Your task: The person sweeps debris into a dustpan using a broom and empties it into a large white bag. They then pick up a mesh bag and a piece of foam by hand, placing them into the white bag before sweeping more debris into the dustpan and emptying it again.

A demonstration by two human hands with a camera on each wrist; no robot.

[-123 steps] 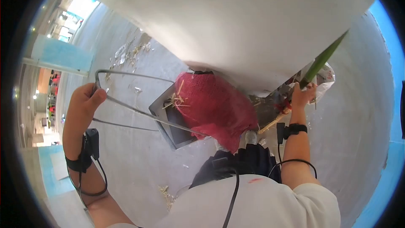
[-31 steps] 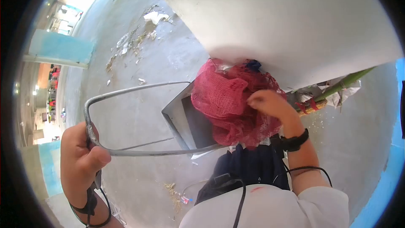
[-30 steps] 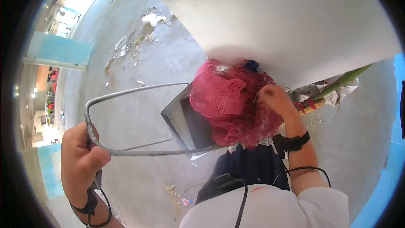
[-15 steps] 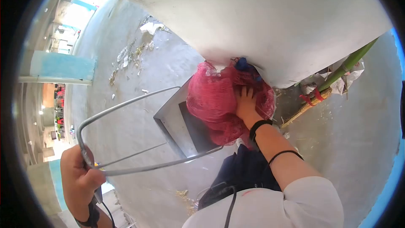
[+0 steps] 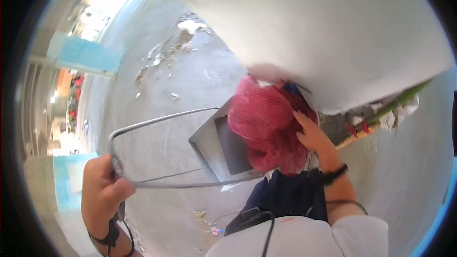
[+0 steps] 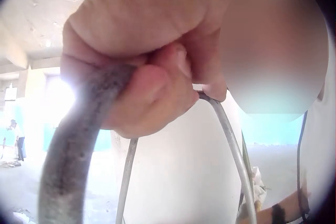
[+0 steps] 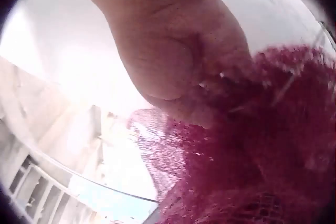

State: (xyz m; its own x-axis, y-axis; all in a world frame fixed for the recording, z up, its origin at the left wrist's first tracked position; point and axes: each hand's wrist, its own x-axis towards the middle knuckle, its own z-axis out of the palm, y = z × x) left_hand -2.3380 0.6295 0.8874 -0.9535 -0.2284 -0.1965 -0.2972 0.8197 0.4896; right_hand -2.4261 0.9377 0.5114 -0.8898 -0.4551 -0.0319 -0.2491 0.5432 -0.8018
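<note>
My left hand (image 5: 105, 188) grips the bent end of a tubular metal handle (image 5: 162, 124), its fingers wrapped round the bar in the left wrist view. The handle runs to a grey metal pan (image 5: 209, 147) resembling a dustpan, low beside the white block. A crumpled red mesh bag (image 5: 262, 114) fills the pan's right side and covers part of it. My right hand (image 5: 316, 138) rests on the bag's right side, one finger extended and the thumb apart. The right wrist view shows the mesh (image 7: 241, 166) close under this hand, with most fingertips hidden.
A large white block (image 5: 333, 28) stands just beyond the bag. To the right lie a green stalk (image 5: 404, 97), crumpled wrappers (image 5: 392, 119) and a stick with red ties (image 5: 359, 134). Paper and straw litter (image 5: 166, 50) is scattered on the grey floor.
The right hand has gone from the green stalk to the red bag, spread flat on it half a second ago, then shifted right. Straw on the bag is gone. The left hand keeps the handle.
</note>
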